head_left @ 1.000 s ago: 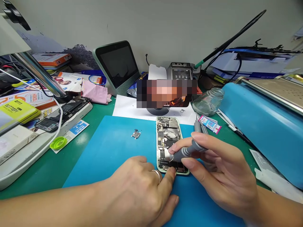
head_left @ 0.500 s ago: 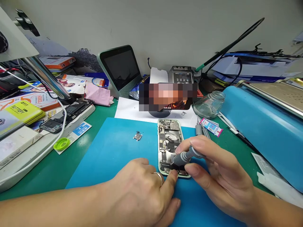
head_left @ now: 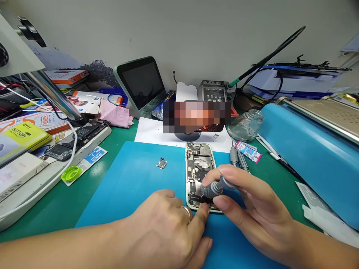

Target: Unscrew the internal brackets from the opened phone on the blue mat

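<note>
right hand (head_left: 256,211) grips screwdriver (head_left: 214,188) on phone (head_left: 199,163); yellow box (head_left: 25,136) reads "battery".

Screwdriver (head_left: 215,187) more upright than a second ago in the right hand (head_left: 252,213) grip.

I'm looking in on a phone repair workshop. A smartphone (head_left: 199,164) lies opened, its boards bare, on a blue work mat (head_left: 134,179) spread over the green table (head_left: 117,138). The right hand (head_left: 252,209) holds a precision screwdriver (head_left: 213,188) to it. Two spare drivers (head_left: 233,157) lie at the mat's far edge. Behind them stand a soldering station (head_left: 214,91) and a glass jar (head_left: 246,125). On the left I see another stripped phone (head_left: 75,136) and a yellow battery box (head_left: 26,135).
</note>
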{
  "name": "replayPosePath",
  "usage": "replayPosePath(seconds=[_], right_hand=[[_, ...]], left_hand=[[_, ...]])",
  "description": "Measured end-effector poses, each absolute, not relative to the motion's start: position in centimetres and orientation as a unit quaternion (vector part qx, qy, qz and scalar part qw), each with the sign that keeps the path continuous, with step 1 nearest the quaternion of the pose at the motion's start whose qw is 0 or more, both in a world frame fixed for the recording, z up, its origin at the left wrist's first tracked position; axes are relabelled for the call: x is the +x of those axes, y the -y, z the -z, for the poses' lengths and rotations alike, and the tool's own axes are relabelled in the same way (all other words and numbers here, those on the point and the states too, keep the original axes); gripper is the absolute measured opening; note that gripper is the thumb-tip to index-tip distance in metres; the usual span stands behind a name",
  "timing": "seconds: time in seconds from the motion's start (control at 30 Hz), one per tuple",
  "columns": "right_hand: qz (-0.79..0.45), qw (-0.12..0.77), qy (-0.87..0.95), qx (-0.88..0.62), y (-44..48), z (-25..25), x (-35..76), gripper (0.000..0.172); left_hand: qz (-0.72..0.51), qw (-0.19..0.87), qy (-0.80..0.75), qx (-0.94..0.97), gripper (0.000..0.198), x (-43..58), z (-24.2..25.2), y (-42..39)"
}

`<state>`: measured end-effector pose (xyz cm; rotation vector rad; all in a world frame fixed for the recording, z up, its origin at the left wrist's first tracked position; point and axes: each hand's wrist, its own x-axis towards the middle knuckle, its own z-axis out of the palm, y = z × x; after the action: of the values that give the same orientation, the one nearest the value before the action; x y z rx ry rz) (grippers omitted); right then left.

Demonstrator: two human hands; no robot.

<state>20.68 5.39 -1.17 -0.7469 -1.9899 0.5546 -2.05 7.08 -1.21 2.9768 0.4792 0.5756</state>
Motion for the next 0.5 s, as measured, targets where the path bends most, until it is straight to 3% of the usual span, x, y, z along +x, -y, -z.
replayPosePath(seconds=[0.5], right_hand=[[-0.228, 0.448, 0.810, -0.302, -5.32, 1.27, 20.62, 0.080]], left_hand=[[-0.187, 0.046, -0.155, 0.969, 0.036, -2.22, 1.19, -6.99]])
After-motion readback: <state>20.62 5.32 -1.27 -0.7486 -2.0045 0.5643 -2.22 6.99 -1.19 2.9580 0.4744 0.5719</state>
